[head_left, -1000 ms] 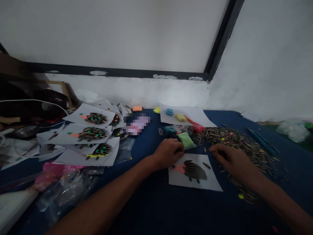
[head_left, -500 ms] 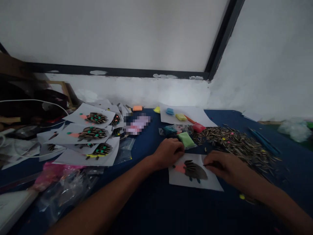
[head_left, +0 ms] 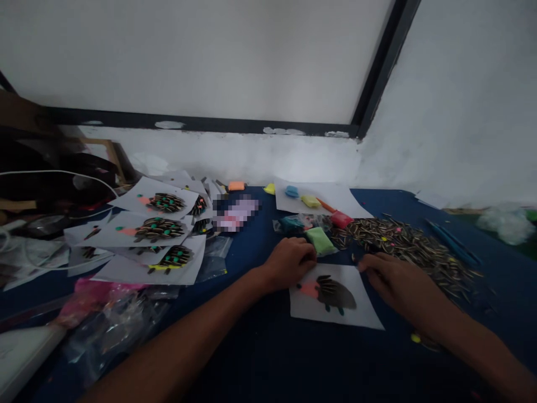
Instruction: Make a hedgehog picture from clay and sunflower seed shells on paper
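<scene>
Blue cloth covers the table below a white wall. Far left of the hedgehog sheet lies a fanned pile of finished sheets. The left hand, fingers curled, presses that sheet's upper left corner. The right hand rests at its upper right edge, fingers bent; whether it pinches anything cannot be told. Beyond it spreads the seed heap.

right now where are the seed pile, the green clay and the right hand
seed pile (head_left: 413, 246): head view, middle of the heap
green clay (head_left: 320, 240): head view, centre of the block
right hand (head_left: 394, 278): head view, back of the hand
</scene>
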Demonstrator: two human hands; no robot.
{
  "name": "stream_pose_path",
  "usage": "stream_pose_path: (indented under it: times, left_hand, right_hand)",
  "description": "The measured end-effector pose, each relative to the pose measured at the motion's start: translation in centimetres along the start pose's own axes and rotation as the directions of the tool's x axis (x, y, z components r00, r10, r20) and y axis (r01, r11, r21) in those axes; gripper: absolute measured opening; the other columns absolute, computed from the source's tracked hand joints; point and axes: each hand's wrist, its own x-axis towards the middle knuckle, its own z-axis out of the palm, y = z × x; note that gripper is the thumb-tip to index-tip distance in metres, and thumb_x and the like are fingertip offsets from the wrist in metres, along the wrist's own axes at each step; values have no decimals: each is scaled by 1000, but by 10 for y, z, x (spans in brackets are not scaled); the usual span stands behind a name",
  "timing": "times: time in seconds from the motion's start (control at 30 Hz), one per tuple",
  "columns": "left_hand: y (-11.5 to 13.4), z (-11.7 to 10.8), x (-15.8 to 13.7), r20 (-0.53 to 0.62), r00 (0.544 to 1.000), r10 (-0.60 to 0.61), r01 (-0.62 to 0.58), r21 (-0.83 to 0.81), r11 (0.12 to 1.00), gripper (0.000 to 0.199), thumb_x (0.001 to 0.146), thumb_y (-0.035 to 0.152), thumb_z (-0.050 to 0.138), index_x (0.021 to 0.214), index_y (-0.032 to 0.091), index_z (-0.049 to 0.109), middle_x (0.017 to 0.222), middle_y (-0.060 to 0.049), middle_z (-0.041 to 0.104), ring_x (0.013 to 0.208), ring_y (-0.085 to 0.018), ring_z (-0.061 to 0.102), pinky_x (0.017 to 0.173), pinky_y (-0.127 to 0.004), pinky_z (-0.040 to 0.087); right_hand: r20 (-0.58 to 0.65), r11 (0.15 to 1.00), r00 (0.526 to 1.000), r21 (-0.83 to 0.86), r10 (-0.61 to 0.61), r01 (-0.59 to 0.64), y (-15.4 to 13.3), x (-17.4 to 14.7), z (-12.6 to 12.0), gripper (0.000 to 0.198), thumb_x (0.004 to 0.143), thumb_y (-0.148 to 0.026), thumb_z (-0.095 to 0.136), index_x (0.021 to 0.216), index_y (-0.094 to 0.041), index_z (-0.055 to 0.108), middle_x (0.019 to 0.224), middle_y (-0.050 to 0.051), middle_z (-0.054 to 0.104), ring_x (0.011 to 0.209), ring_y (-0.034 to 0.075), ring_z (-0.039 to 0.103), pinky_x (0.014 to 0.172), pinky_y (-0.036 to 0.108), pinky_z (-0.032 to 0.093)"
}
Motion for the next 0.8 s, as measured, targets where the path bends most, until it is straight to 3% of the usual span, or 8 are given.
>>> stream_pose_path:
  times: [0.23,0.37,0.47,0.57,0.7,0.8]
  left_hand:
    - [-1,1,-1,-4,1000,-2,2,-1,1000,9,83,19,58,82,18,66,87,-2,65,83,-15,58,76,-27,42]
    - [1,0,-1,3,1000,-9,8,7,1000,9,83,19,58,83,17,67,87,-2,65,82,-15,58,76,-27,43]
    - [0,1,-1,0,1000,-4,4,9,1000,9,83,19,57,82,17,66,87,-3,65,82,-15,58,76,-27,42]
    - [-1,2,-1,-8,1000,-1,1,6,1000,8,83,18,58,82,17,66,86,-2,65,82,-15,58,75,-27,42]
    - [-2,2,-1,-17,1000,19,-19,12,1000,7,82,17,59,81,17,66,85,-2,64,81,-15,57,74,-27,42]
    - [-1,1,-1,-5,1000,8,-8,19,1000,9,83,18,57,82,17,66,86,-2,65,82,-15,57,76,-27,42]
  right_hand:
    - [37,990,999,144,-2,-3,4,3,-8,25,87,-28,44,90,-22,68,80,7,71,63,20,64,51,28,44]
    - [-48,985,998,167,-42,50,1,4,-13,23,89,-33,47,83,-23,68,81,7,67,63,20,62,55,30,45]
    - [-82,942,994,321,-71,94,-11,1,-20,22,89,-34,50,81,-23,67,82,6,67,64,18,62,53,27,45]
    - [-37,885,993,450,-115,119,-28,-3,-25,23,91,-32,50,83,-23,70,77,5,67,61,16,63,53,25,47]
    - [1,855,981,491,-195,169,-46,-7,-24,26,94,-30,46,99,-28,71,87,5,69,72,17,66,61,25,50]
    - [16,845,973,499,-231,192,-54,-8,-21,27,95,-29,45,99,-27,72,87,5,69,73,16,67,62,25,49]
